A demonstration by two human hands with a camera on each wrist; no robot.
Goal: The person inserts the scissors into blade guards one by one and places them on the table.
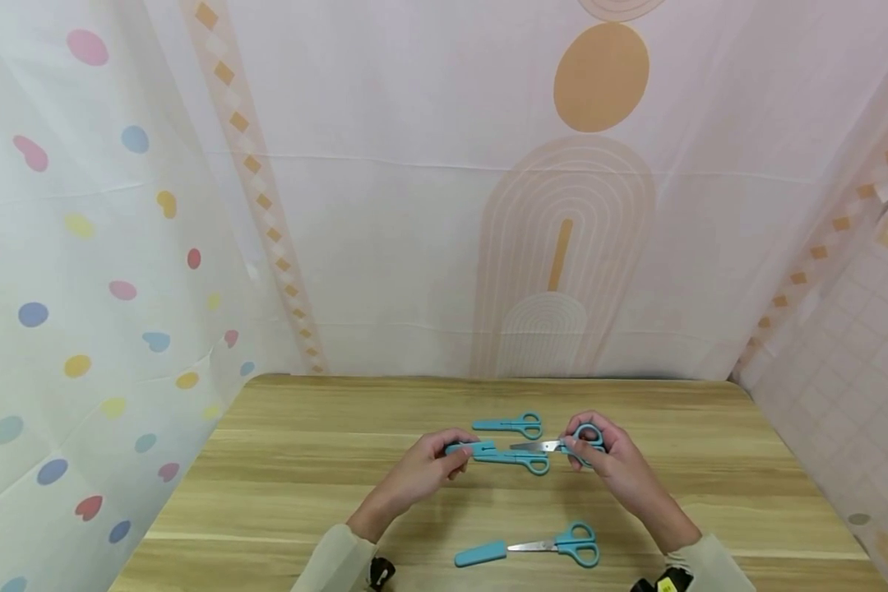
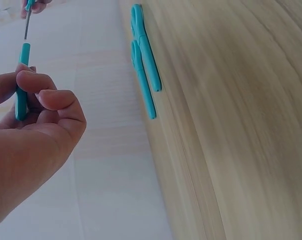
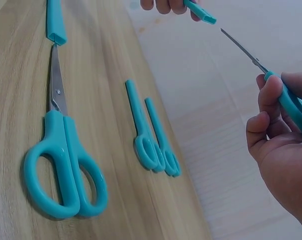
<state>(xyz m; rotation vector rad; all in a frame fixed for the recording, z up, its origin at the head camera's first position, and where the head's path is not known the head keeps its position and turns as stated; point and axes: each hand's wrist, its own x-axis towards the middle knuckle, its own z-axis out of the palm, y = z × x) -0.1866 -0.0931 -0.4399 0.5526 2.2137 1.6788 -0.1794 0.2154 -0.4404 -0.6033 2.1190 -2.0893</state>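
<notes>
My left hand [image 1: 455,452] pinches a teal blade cover [image 1: 472,448] between thumb and fingers; the left wrist view shows the same cover [image 2: 22,85]. My right hand [image 1: 580,444] grips the teal handles of a pair of scissors [image 1: 590,436]. Their bare blade [image 3: 241,47] points at the cover [image 3: 201,12], with the tip a little short of its mouth. Both hands hover just above the wooden table [image 1: 303,460]. Two capped scissors lie under them, one farther [image 1: 511,425] and one nearer [image 1: 518,461].
Close to the front edge lies another pair of teal scissors [image 1: 562,544] with its blade bare, and its loose cover [image 1: 481,553] lies just off the tip. Patterned curtains hang behind the table and at both sides.
</notes>
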